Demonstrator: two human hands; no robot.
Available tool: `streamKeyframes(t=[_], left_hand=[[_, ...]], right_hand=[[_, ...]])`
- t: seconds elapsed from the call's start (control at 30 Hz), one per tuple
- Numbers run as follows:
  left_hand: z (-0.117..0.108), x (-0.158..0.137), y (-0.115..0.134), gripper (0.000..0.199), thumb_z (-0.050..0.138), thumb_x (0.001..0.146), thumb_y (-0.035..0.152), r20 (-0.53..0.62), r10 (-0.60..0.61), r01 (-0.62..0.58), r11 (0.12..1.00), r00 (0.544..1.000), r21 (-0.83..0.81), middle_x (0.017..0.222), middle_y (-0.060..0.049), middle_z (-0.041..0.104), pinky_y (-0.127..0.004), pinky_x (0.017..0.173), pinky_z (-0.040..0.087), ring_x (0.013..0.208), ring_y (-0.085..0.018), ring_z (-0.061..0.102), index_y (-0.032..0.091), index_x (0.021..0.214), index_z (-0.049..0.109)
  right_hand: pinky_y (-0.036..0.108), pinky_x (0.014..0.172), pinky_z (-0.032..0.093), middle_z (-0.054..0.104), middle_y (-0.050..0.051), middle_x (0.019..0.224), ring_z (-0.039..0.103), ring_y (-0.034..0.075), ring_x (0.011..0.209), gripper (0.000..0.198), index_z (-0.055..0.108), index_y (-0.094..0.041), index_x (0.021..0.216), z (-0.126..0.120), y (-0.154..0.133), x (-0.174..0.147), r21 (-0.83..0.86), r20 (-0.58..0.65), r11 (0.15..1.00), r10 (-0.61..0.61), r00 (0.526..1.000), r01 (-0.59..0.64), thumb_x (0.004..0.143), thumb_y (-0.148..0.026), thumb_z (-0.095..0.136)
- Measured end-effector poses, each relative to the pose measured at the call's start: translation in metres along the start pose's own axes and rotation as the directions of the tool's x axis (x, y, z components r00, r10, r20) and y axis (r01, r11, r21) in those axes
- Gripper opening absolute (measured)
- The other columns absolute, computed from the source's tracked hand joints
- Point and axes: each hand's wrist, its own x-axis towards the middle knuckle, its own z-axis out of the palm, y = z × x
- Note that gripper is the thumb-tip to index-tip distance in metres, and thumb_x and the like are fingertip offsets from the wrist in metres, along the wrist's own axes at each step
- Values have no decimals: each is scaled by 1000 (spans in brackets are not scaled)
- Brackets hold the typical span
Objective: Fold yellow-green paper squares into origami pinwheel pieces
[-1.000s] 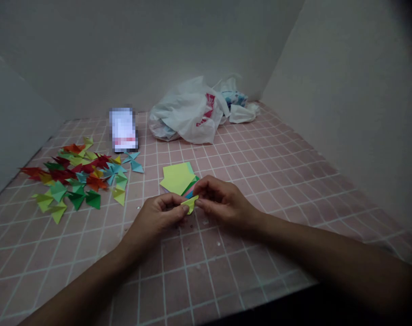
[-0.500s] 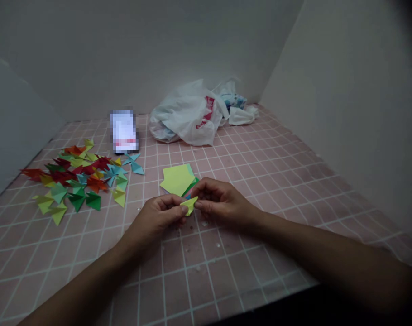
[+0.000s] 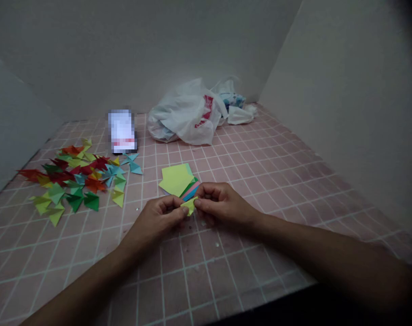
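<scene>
A small folded yellow paper (image 3: 189, 207) is held between my two hands, a little above the table's near middle. My left hand (image 3: 163, 213) pinches its left side with thumb and fingers. At its right end, my right hand (image 3: 217, 202) grips the edge between thumb and forefinger, the other fingers curled. Just beyond the hands lies a fanned stack of coloured paper sheets (image 3: 177, 178), yellow-green on top, with green, pink and blue edges showing. My right fingers partly cover the stack's near corner.
Many folded paper pieces (image 3: 77, 199) in red, orange, yellow, green and blue lie spread at the left. Behind them a phone with a lit, blurred screen (image 3: 122, 131) stands upright. A white plastic bag (image 3: 182, 113) sits at the back, on a pink checked tablecloth (image 3: 277, 163).
My right hand has lowered slightly, its fingers closing on the paper's right end. More of the stack's pink and blue edges now shows. The view has shifted slightly.
</scene>
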Motion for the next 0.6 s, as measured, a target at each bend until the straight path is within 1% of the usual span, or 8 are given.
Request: streamKeyframes(t=[0.1, 0.17, 0.23, 0.3, 0.4, 0.5, 0.6], left_hand=[[2, -1, 2, 28, 72, 71, 43, -7, -36, 36, 999, 999, -4, 55, 5, 53, -22, 49, 32, 49, -9, 43, 18, 69, 60], [2, -2, 2, 28, 72, 71, 43, -15, -39, 39, 999, 999, -13, 56, 5, 54, -22, 49, 32, 49, -9, 44, 17, 69, 60], [2, -1, 1, 28, 72, 72, 42, -22, -21, 21, 1000, 1000, -14, 56, 5, 54, -22, 48, 31, 48, -8, 43, 17, 68, 60], [1, 0, 0, 27, 72, 73, 42, -28, -1, 1, 1000, 1000, -6, 54, 5, 52, -22, 48, 29, 47, -8, 40, 18, 68, 60], [-1, 1, -1, 28, 72, 74, 42, -19, 10, -10, 1000, 1000, 11, 53, 6, 48, -22, 47, 25, 47, -7, 36, 17, 69, 60], [-3, 1, -2, 27, 72, 74, 42, -5, 29, -28, 999, 1000, 40, 55, 6, 48, -22, 48, 24, 49, -8, 36, 17, 72, 62], [-5, 2, -4, 26, 72, 75, 41, 12, 33, -34, 998, 999, 45, 57, 6, 47, -22, 49, 24, 51, -8, 36, 16, 73, 63]], right_hand=[[20, 42, 38, 56, -6, 59, 48, 7, 43, 13, 55, -18, 83, -1, 2, 1, 35, 17, 999, -19, 1000, 19, 87, -27, 62], [21, 44, 39, 55, -7, 61, 50, 8, 45, 13, 56, -18, 93, -2, 4, 3, 43, 13, 995, -93, 996, 93, 86, -26, 64], [21, 45, 38, 54, -7, 63, 51, 8, 48, 19, 56, -19, 100, -3, 5, 4, 22, 8, 983, -181, 984, 180, 85, -23, 66], [21, 47, 37, 54, -6, 66, 48, 8, 50, 14, 59, -19, 96, -4, 6, 5, -35, 27, 972, -232, 972, 233, 84, -20, 66], [22, 52, 37, 56, -4, 71, 47, 8, 55, 4, 61, -17, 86, -4, 6, 4, -130, 50, 954, -267, 962, 272, 85, -16, 64], [24, 59, 40, 60, -1, 78, 52, 10, 64, 4, 63, -17, 84, -4, 3, 3, -226, 50, 926, -298, 953, 301, 84, -13, 62], [25, 63, 42, 62, 0, 80, 53, 11, 67, 5, 64, -17, 83, -5, 0, 2, -318, 70, 895, -307, 949, 313, 84, -13, 60]])
